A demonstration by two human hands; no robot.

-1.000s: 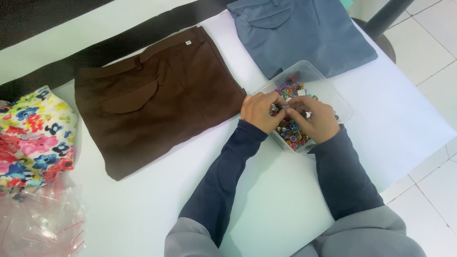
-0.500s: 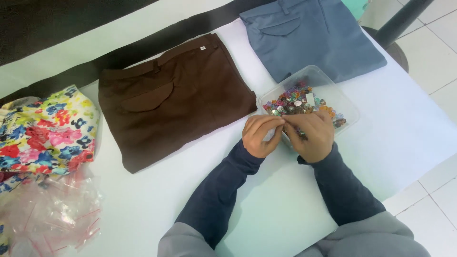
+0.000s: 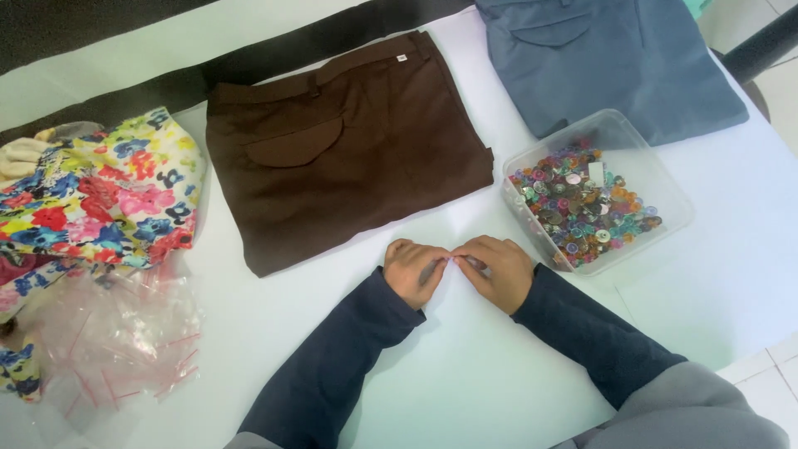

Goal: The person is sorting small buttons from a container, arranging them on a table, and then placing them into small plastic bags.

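Observation:
My left hand [image 3: 413, 270] and my right hand [image 3: 497, 268] rest on the white table [image 3: 465, 374] with their fingertips meeting. Both are curled and pinch a small item between them, too small to identify. A clear plastic box [image 3: 665, 195] filled with several colourful buttons [image 3: 582, 204] stands just right of my right hand. Folded brown trousers [image 3: 349, 150] lie just beyond my hands.
Folded blue-grey trousers [image 3: 598, 58] lie at the far right, behind the box. A floral fabric [image 3: 100, 191] is heaped at the left, with a pile of small clear zip bags [image 3: 116, 341] in front of it. The table's right edge borders tiled floor [image 3: 769, 374].
Both hands have left the button box and moved toward me onto the bare table, keeping their fingertips together. The view shifted so the box now sits to the right.

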